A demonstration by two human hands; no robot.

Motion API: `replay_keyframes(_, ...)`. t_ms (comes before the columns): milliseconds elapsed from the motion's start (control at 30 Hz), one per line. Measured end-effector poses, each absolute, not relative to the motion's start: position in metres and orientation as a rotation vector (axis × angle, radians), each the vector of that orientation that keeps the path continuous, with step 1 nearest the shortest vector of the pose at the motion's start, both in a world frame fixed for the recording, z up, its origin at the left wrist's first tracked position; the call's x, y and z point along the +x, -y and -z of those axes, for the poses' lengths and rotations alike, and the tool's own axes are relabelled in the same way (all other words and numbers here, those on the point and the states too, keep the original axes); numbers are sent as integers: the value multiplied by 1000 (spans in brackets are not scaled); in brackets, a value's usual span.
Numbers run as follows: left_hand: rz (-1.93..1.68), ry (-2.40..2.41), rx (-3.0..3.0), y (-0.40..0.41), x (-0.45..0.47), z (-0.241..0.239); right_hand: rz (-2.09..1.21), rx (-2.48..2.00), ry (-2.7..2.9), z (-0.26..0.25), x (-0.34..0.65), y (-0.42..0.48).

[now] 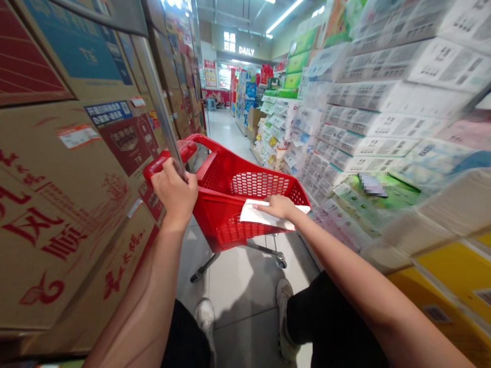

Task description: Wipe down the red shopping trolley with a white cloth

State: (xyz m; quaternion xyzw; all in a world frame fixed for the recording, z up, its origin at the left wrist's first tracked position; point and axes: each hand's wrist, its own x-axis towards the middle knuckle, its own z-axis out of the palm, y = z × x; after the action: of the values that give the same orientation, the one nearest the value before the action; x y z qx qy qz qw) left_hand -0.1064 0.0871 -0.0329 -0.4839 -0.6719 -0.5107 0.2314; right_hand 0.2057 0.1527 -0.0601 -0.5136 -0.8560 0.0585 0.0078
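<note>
A red plastic shopping cart (245, 199) stands in the aisle just in front of me. My left hand (175, 193) is closed around its red handle (169, 158) at the left end. My right hand (278, 206) lies flat, fingers stretched, pressing a white cloth (261, 214) against the cart's rear rim. The cart's basket looks empty from here. My legs in black shorts and pale shoes show below the cart.
Stacked cardboard cartons (65, 194) with red print wall the left side, close to my left arm. Shelves of white tissue packs (368, 133) line the right. The narrow tiled aisle (226, 128) runs ahead toward a "DAILY" sign (246, 50).
</note>
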Motion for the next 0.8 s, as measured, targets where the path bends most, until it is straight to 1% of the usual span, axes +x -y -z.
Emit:
replay_keyframes(200, 1425, 1819, -1329, -88, -102, 33, -233, -1821, 2603, 69, 277, -159)
replay_keyframes(333, 1465, 1826, -1308, -88, -98, 32, -200, -1885, 2549, 79, 299, -158)
replay_keyframes(467, 1461, 1834, -1273, -88, -98, 31, -288, -1870, 2577, 80, 298, -156)
replay_keyframes(567, 1461, 1843, -1258, -87, -100, 29, -434, -1879, 2600, 76, 294, -156)
replay_keyframes(667, 1493, 1857, -1235, -86, -102, 27, -592, -1781, 2646, 72, 287, -156)
replay_keyframes(733, 1504, 1867, -1231, -84, -101, 26, -612, -1702, 2689, 69, 278, -154)
replay_keyframes(800, 1497, 1880, -1242, -83, -100, 27, -564, -1658, 2720, 65, 261, -152)
